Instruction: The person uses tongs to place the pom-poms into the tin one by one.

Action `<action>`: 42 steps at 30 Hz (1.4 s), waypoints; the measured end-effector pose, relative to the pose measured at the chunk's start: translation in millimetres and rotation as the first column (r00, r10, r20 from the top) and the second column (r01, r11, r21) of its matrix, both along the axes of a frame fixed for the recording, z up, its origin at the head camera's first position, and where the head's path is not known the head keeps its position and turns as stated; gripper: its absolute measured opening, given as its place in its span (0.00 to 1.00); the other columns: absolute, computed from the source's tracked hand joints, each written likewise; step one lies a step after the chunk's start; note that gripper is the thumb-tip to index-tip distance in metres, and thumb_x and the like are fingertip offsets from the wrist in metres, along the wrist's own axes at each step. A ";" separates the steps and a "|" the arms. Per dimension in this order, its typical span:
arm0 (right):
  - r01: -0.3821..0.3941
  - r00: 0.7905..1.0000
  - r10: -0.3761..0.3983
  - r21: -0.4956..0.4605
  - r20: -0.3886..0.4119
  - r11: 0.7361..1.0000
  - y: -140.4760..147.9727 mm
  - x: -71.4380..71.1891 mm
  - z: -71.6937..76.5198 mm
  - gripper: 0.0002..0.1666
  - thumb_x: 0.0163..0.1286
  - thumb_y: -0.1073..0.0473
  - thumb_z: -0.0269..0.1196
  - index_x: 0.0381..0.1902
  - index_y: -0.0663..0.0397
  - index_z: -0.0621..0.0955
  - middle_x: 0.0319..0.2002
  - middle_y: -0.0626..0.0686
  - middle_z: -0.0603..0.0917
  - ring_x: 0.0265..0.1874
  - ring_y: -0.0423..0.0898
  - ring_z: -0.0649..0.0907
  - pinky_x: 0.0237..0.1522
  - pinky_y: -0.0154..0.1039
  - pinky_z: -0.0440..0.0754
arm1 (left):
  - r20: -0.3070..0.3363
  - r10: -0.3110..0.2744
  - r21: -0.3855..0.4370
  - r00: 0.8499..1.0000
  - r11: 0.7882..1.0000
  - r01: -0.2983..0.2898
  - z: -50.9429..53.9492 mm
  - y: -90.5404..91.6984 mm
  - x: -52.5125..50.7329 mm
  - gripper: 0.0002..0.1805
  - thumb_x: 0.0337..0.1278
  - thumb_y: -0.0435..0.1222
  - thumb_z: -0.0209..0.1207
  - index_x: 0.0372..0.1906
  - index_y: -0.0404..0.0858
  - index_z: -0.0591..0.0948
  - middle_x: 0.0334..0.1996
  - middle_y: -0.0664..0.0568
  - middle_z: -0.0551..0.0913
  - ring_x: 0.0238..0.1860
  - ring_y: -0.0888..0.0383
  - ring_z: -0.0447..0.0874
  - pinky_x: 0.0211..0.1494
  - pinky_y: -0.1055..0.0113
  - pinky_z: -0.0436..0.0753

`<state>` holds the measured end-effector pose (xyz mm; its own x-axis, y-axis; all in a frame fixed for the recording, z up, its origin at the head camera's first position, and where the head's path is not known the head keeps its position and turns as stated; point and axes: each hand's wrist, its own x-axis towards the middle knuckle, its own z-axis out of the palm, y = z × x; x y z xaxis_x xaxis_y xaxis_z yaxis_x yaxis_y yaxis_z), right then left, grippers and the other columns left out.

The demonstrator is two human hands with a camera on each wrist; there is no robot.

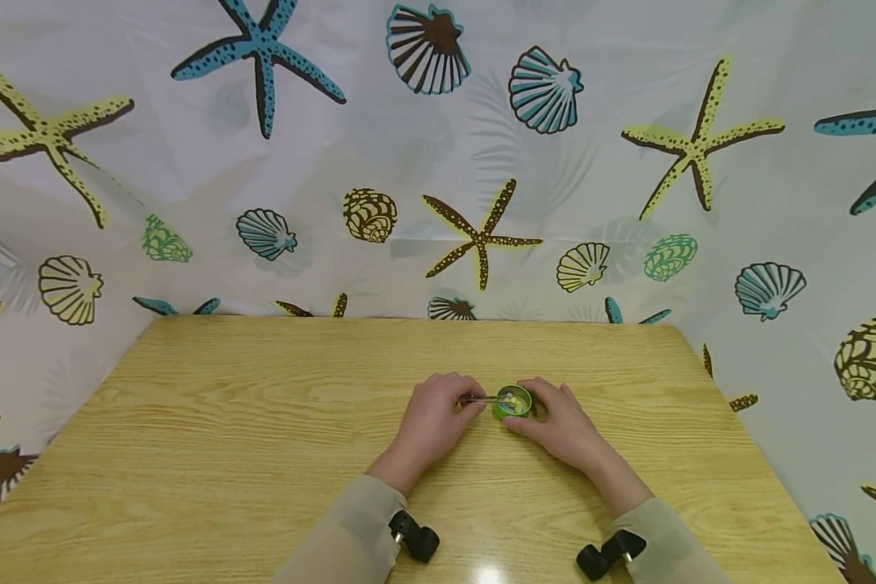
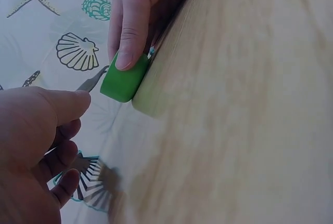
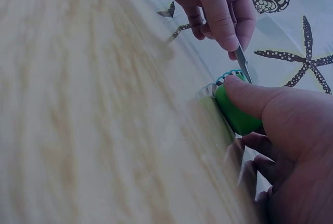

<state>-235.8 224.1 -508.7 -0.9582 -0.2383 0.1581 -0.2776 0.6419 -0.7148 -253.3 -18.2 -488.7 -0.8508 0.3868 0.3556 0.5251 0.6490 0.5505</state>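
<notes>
My left hand (image 1: pixel 441 414) pinches a pair of metal tweezers (image 1: pixel 491 398) between thumb and fingers. The tips reach over the rim of a small round green container (image 1: pixel 498 414) on the table. Inside lie small yellow and whitish-blue pieces (image 1: pixel 513 401), too small to make out singly. From the other side my right hand (image 1: pixel 562 426) holds the container, thumb at its near edge and fingers behind. In the left wrist view the right thumb (image 2: pixel 131 39) presses on the green wall (image 2: pixel 122 83). The right wrist view shows the tweezers (image 3: pixel 242 64) slanting down to the rim; whether they hold a piece is hidden.
A light wood-grain table (image 1: pixel 248 446) spreads out around both hands. Behind it and at its sides hangs a white cloth (image 1: pixel 423 154) printed with starfish and shells. Each sleeve carries a small black wrist device, one on the left (image 1: pixel 414 537) and one on the right (image 1: pixel 611 554).
</notes>
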 end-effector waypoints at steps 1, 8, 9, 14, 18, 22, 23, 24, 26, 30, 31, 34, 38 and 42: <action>0.000 1.000 0.000 0.001 0.002 1.000 -0.1 -0.1 0.0 0.35 0.76 0.47 0.76 0.73 0.55 0.81 0.65 0.54 0.85 0.74 0.59 0.78 0.84 0.68 0.41 | 0.005 0.002 -0.002 1.000 1.000 -0.002 -0.4 0.0 0.1 0.02 0.73 0.38 0.73 0.45 0.47 0.92 0.39 0.58 0.88 0.40 0.56 0.80 0.52 0.53 0.78; 0.006 1.000 -0.006 0.007 0.017 1.000 -0.8 -0.4 0.3 0.36 0.76 0.47 0.75 0.74 0.56 0.79 0.68 0.56 0.83 0.76 0.60 0.76 0.84 0.67 0.40 | 0.033 0.005 0.001 0.999 1.000 -0.005 -3.5 -1.2 -0.6 0.02 0.74 0.38 0.72 0.46 0.48 0.92 0.39 0.59 0.88 0.41 0.55 0.79 0.54 0.49 0.78; 0.007 1.000 -0.007 0.009 0.018 1.000 -0.9 -0.3 0.3 0.36 0.76 0.47 0.75 0.75 0.56 0.79 0.69 0.56 0.83 0.76 0.60 0.76 0.84 0.67 0.40 | 0.035 0.005 0.003 0.999 1.000 -0.005 -3.5 -1.3 -0.5 0.02 0.74 0.38 0.72 0.46 0.48 0.92 0.39 0.59 0.88 0.41 0.55 0.79 0.54 0.49 0.78; 0.010 1.000 -0.010 0.009 0.023 1.000 -1.0 -0.1 0.8 0.37 0.76 0.47 0.75 0.75 0.56 0.79 0.69 0.57 0.83 0.76 0.60 0.76 0.85 0.66 0.40 | 0.038 0.005 0.005 0.999 1.000 -0.005 -3.6 -1.5 -0.3 0.03 0.74 0.38 0.72 0.46 0.47 0.92 0.39 0.59 0.88 0.42 0.55 0.79 0.55 0.49 0.78; 0.010 1.000 -0.011 0.006 0.023 1.000 -0.8 0.0 0.8 0.37 0.76 0.47 0.76 0.75 0.56 0.79 0.69 0.56 0.83 0.76 0.60 0.76 0.85 0.66 0.40 | 0.041 0.009 0.003 0.999 1.000 -0.009 -4.3 -1.4 -0.7 0.03 0.74 0.38 0.72 0.46 0.47 0.92 0.39 0.59 0.88 0.42 0.55 0.80 0.55 0.49 0.78; 0.009 1.000 -0.009 0.006 0.019 1.000 -0.5 -0.1 0.8 0.37 0.76 0.46 0.75 0.75 0.56 0.79 0.68 0.56 0.83 0.76 0.60 0.76 0.85 0.66 0.40 | 0.047 0.012 0.006 0.999 1.000 -0.013 -4.2 -1.6 -0.8 0.03 0.74 0.38 0.72 0.47 0.47 0.92 0.40 0.58 0.89 0.43 0.55 0.80 0.54 0.51 0.78; 0.008 1.000 -0.009 0.006 0.019 1.000 -0.4 -0.1 0.9 0.37 0.76 0.46 0.75 0.75 0.56 0.79 0.68 0.56 0.83 0.76 0.60 0.76 0.85 0.66 0.40 | 0.047 0.014 0.009 0.999 1.000 -0.014 -4.1 -1.9 -0.9 0.03 0.74 0.38 0.72 0.47 0.47 0.92 0.41 0.58 0.89 0.43 0.55 0.80 0.54 0.52 0.79; 0.008 1.000 -0.008 0.006 0.019 1.000 -0.4 0.0 0.9 0.37 0.76 0.46 0.75 0.75 0.56 0.79 0.68 0.56 0.84 0.76 0.60 0.76 0.84 0.66 0.40 | 0.050 0.017 0.013 0.999 1.000 -0.017 -4.0 -2.4 -1.1 0.03 0.75 0.38 0.72 0.48 0.47 0.92 0.41 0.58 0.89 0.43 0.55 0.80 0.53 0.52 0.79; 0.007 1.000 -0.007 0.003 0.020 1.000 -0.4 0.1 1.1 0.37 0.76 0.46 0.75 0.75 0.56 0.79 0.68 0.56 0.84 0.76 0.60 0.76 0.85 0.66 0.40 | 0.050 0.024 0.027 0.998 0.999 -0.025 -3.9 -3.7 -1.7 0.04 0.75 0.38 0.72 0.48 0.47 0.92 0.42 0.57 0.89 0.43 0.55 0.80 0.51 0.53 0.80; 0.006 1.000 -0.006 -0.001 0.019 1.000 -0.8 0.6 1.9 0.37 0.76 0.46 0.75 0.75 0.56 0.79 0.68 0.56 0.84 0.75 0.60 0.77 0.85 0.66 0.40 | 0.049 0.054 0.063 0.997 0.996 -0.057 -4.9 -7.9 -5.3 0.04 0.75 0.38 0.72 0.48 0.47 0.93 0.43 0.58 0.90 0.44 0.55 0.81 0.50 0.54 0.81; 0.005 1.000 -0.005 -0.002 0.018 1.000 -0.9 0.6 1.9 0.37 0.76 0.46 0.75 0.75 0.56 0.79 0.68 0.55 0.84 0.75 0.60 0.77 0.85 0.66 0.40 | 0.045 0.061 0.075 0.997 0.995 -0.064 -5.3 -9.1 -6.4 0.04 0.75 0.37 0.72 0.48 0.46 0.93 0.43 0.57 0.90 0.45 0.55 0.82 0.50 0.54 0.81; 0.005 1.000 -0.005 -0.004 0.018 1.000 -1.2 0.7 1.7 0.36 0.76 0.46 0.75 0.74 0.55 0.80 0.67 0.54 0.84 0.75 0.59 0.77 0.85 0.65 0.40 | 0.056 0.082 0.105 0.995 0.991 -0.088 -6.3 -12.5 -10.0 0.04 0.74 0.37 0.73 0.48 0.46 0.93 0.44 0.57 0.91 0.45 0.55 0.83 0.51 0.54 0.82; 0.006 1.000 -0.006 -0.010 0.019 1.000 -1.3 0.9 1.6 0.36 0.76 0.45 0.75 0.74 0.54 0.80 0.66 0.53 0.85 0.75 0.59 0.77 0.85 0.65 0.39 | 0.060 0.100 0.134 0.993 0.985 -0.107 -6.7 -16.9 -12.8 0.04 0.74 0.38 0.73 0.48 0.46 0.93 0.43 0.57 0.91 0.45 0.54 0.84 0.51 0.54 0.83; 0.008 1.000 -0.008 -0.010 0.021 1.000 -0.7 0.7 1.6 0.36 0.76 0.45 0.76 0.74 0.54 0.80 0.66 0.54 0.85 0.75 0.59 0.77 0.85 0.65 0.39 | 0.037 0.131 0.154 0.991 0.979 -0.135 -8.2 -22.2 -15.4 0.04 0.73 0.37 0.73 0.48 0.45 0.93 0.43 0.55 0.91 0.45 0.53 0.85 0.50 0.52 0.83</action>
<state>-235.2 223.4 -507.1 -0.9631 -0.2293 0.1407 -0.2578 0.6366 -0.7269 -268.7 -40.4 -496.8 -0.9008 0.2113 0.3794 0.4240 0.6171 0.6629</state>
